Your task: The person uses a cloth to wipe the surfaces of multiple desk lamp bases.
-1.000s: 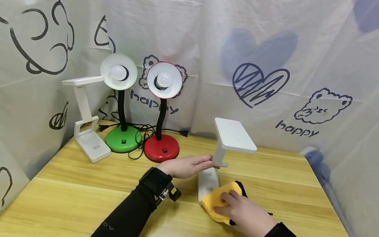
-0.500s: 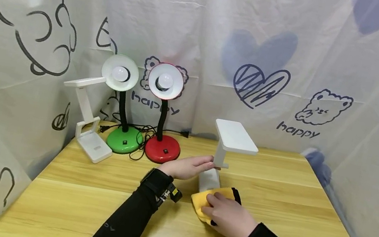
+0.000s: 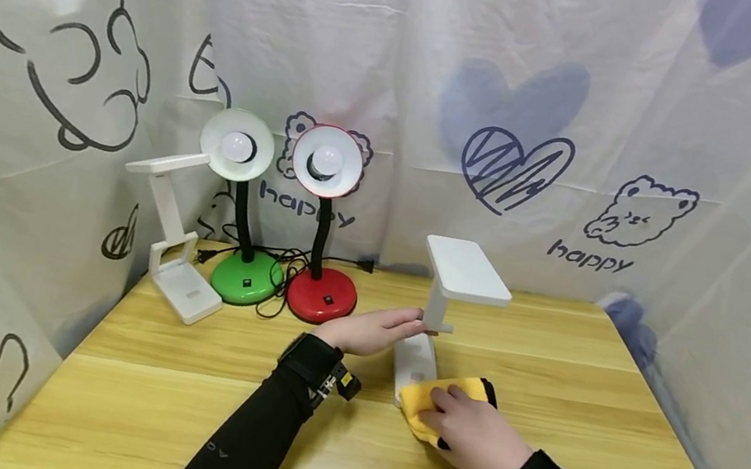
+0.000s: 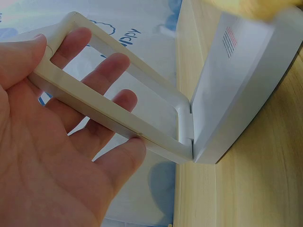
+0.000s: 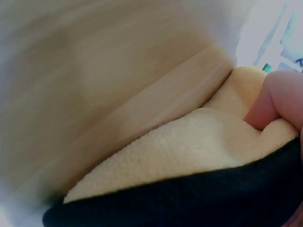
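A white folding desk lamp (image 3: 467, 272) stands on the table right of centre, its flat head above and its base (image 3: 415, 359) towards me. My left hand (image 3: 369, 330) holds its hollow lower frame (image 4: 118, 111); in the left wrist view the thumb lies on one side and fingers curl through the opening. My right hand (image 3: 479, 437) grips a folded yellow cloth (image 3: 429, 403) with a black edge. The cloth lies over the near right part of the base. Close up in the right wrist view, the cloth (image 5: 165, 146) bunches under a finger.
At the back left stand a second white folding lamp (image 3: 187, 294), a lamp with a green base (image 3: 246, 283) and one with a red base (image 3: 321, 300). Black cords (image 3: 292, 257) with plugs tangle behind them. Printed curtains (image 3: 420, 66) enclose the wooden table (image 3: 582, 388).
My right hand with the cloth moved left across the lamp's base, then back a little to the right. The left hand stays on the lamp's frame.
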Tool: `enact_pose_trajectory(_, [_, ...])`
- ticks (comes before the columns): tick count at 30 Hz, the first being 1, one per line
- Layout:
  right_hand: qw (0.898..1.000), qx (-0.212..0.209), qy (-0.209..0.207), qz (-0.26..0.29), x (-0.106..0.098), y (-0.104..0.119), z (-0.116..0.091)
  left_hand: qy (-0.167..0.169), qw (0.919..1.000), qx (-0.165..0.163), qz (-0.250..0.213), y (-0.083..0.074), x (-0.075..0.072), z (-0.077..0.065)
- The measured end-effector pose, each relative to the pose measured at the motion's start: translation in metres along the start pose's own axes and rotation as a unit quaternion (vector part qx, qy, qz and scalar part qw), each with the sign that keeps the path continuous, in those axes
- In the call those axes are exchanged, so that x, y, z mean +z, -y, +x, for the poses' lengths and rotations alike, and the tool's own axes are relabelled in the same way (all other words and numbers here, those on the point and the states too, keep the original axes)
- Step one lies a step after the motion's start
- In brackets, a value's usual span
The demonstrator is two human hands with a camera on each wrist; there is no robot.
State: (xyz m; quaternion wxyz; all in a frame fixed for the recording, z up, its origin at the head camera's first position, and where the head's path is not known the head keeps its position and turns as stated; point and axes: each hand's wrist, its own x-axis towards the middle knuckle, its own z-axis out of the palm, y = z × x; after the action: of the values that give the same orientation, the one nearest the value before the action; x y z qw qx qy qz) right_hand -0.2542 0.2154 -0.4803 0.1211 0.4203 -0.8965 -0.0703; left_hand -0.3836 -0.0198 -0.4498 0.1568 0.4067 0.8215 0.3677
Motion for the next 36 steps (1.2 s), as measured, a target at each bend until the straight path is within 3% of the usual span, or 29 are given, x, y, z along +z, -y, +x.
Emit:
enact_pose_trajectory(6, [1.000, 0.007, -0.016, 0.023, 0.001, -0.015, -0.017, 0.005, 0.9999, 0.004, -0.008, 0.001, -0.002, 0.002])
enact_pose_trajectory(11, [0.999, 0.002, -0.033, 0.022, 0.002, -0.015, -0.016, 0.005, 0.9998, 0.004, -0.017, 0.001, -0.001, 0.002])
enact_pose_trajectory(18, [1.000, 0.010, -0.010, 0.009, -0.001, 0.006, 0.002, 0.007, 0.9997, 0.006, -0.022, 0.000, 0.000, 0.000])
enact_pose_trajectory(24, [1.000, 0.005, -0.028, 0.009, -0.001, 0.026, 0.024, 0.000, 0.9999, 0.004, -0.010, -0.001, 0.001, 0.000])
enact_pose_trajectory(27, [1.000, 0.015, -0.016, 0.019, -0.002, 0.029, 0.027, -0.001, 1.0000, 0.004, -0.006, 0.000, 0.002, 0.001])
enact_pose_trajectory(36, [0.997, 0.060, 0.023, 0.031, -0.004, 0.005, 0.003, -0.009, 0.9999, -0.009, 0.009, -0.001, 0.003, 0.003])
